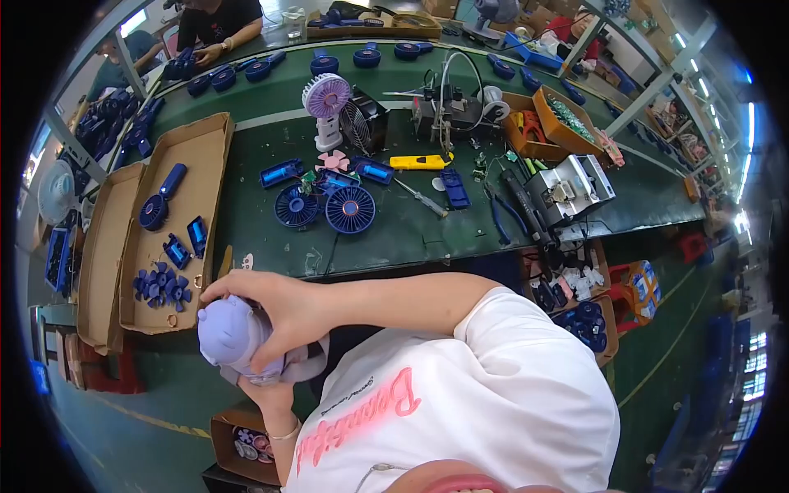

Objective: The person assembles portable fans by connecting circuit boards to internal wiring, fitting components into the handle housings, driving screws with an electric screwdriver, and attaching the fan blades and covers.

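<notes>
Off the table's near left edge, both my hands hold a lavender bottle (226,333) with a rounded lid bearing small ear-like knobs. My right hand (288,312) reaches across and grips around its upper part, thumb on the near side. From below, my left hand (267,394) supports it; most of those fingers are hidden behind the bottle. A grey strap (308,366) hangs beside it. Just past my right hand lie cardboard trays (215,189) with blue fan blades (162,286), a blue handheld fan (154,211) and blue casings (196,237).
On the green table (279,238) are blue fan heads (350,209), a purple fan (326,96), a screwdriver (422,200), a yellow cutter (419,162), pliers (499,218) and a soldering stand (448,107). Another person (218,29) sits across. A box of parts (246,444) stands below.
</notes>
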The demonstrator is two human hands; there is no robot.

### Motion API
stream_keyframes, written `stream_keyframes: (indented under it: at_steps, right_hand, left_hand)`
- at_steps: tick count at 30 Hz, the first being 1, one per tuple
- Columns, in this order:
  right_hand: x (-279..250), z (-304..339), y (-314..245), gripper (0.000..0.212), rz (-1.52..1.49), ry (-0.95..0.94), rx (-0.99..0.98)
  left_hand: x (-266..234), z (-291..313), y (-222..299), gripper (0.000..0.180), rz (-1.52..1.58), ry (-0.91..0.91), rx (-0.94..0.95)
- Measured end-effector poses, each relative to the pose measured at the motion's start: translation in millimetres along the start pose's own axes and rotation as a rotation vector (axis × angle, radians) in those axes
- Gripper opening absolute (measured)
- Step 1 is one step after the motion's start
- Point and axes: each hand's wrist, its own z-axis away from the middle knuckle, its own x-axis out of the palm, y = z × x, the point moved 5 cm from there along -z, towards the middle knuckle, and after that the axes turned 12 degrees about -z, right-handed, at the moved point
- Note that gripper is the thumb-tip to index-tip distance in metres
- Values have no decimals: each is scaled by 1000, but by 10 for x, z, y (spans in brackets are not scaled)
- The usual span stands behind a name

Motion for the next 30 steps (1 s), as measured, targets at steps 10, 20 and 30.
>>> stream_keyframes:
  at_steps: [10, 20, 30]
  right_hand:
    - [185, -97, 24, 91, -224, -220, 103]
    - [53, -162, 13, 95, 227, -24, 35]
    - [356, -227, 221, 91, -187, -128, 137]
  left_hand:
    - [-74, 199, 99, 62, 532, 33, -160]
    - [-21, 13, -426, 70, 296, -83, -121]
    - [107, 25, -149, 98, 825, 92, -405]
